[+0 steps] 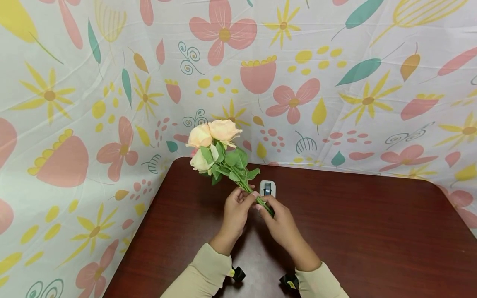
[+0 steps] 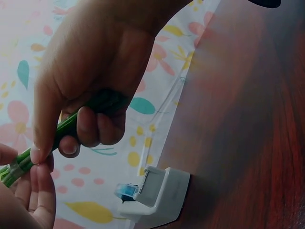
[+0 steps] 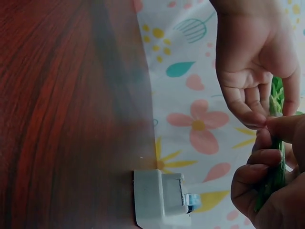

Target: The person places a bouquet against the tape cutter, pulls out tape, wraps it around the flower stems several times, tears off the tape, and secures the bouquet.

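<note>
Peach and cream roses (image 1: 214,138) with green leaves form a small bunch, tilted with the blooms up and to the left. My left hand (image 1: 237,205) grips the stems below the leaves, between thumb and fingers. Lower down, my right hand (image 1: 282,221) pinches the stems (image 1: 265,205) near their ends, and its other fingers curl round them in the left wrist view. A pale shiny band (image 2: 15,168) that looks like clear tape lies on the stems between the hands. Just beyond the hands, a white tape dispenser (image 1: 267,189) stands on the table.
The dark red wooden table (image 1: 372,223) extends to both sides of the hands. A floral cloth (image 1: 298,49) hangs behind the table and along its left side. Small black devices (image 1: 290,282) sit at both wrists, by the beige sleeves (image 1: 203,271).
</note>
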A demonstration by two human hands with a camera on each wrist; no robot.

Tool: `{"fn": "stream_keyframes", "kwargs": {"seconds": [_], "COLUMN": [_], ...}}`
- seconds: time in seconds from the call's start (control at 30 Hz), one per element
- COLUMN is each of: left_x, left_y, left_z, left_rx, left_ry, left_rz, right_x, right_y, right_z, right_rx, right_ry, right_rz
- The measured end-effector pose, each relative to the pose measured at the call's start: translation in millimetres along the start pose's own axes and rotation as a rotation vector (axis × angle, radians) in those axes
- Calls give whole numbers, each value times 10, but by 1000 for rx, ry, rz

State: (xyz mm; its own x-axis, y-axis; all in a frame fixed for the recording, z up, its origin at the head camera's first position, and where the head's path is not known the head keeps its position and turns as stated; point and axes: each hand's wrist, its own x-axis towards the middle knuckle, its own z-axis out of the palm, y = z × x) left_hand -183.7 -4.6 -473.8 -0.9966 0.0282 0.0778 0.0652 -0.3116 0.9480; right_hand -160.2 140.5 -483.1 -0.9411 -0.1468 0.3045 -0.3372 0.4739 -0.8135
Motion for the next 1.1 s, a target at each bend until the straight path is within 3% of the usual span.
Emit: {"fn": "stream_keyframes", "kwargs": {"seconds": [0.13, 0.37, 0.47, 0.67, 0.9, 1.1], "left_x": [-3, -14, -19, -40, -78, -102], "left_y": [2, 15, 10, 7, 11, 7], "left_z": [6, 0, -7, 0, 18, 33], "left_rx": [10, 99, 148, 243, 347, 397], "left_ry": [16, 11, -3, -61, -154, -204], "left_rz": [27, 49, 51, 54, 42, 38], "right_x": [-9, -11, 9, 43, 46, 57], "right_y": [-8, -23, -23, -31, -39, -54], "right_z": [31, 35, -1, -128, -262, -329], "right_rx": [8, 87, 135, 233, 307, 289], "right_ry": [0, -70, -44, 53, 75, 97], "right_rz": [6, 83, 86, 86, 98, 101]}}
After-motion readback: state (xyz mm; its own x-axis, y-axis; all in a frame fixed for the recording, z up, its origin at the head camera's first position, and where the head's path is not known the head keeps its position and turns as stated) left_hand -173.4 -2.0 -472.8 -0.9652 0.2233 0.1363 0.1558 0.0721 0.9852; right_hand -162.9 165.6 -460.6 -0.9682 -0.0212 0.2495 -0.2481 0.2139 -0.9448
